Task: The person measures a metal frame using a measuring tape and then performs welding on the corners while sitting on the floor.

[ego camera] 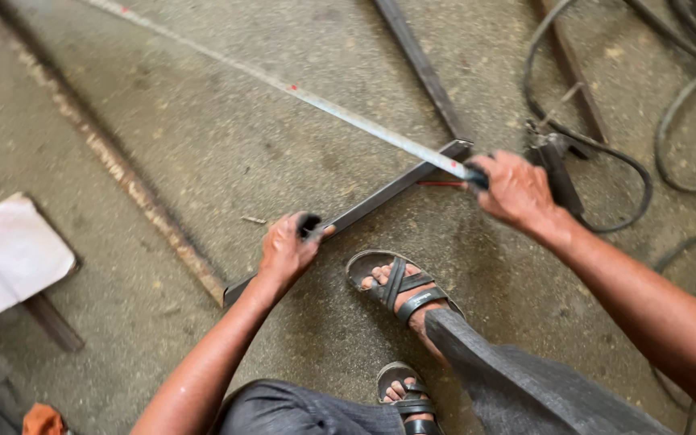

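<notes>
A dark metal bar (388, 192) lies on the concrete floor, running from lower left to upper right. My left hand (285, 251) is closed on a small black object (308, 225) pressed against the bar near its middle. My right hand (517, 192) grips the case of a tape measure at the bar's upper right end. The extended tape blade (283, 84) stretches away to the upper left across the floor. A thin red stick (441, 184) lies by the bar near my right hand.
My sandalled feet (396, 286) stand just below the bar. Another metal bar (420, 68) runs up from the corner. Black cables (630, 173) and a welding clamp (553, 153) lie at right. White paper (6, 258) lies at left; an orange rag (42, 420) sits bottom left.
</notes>
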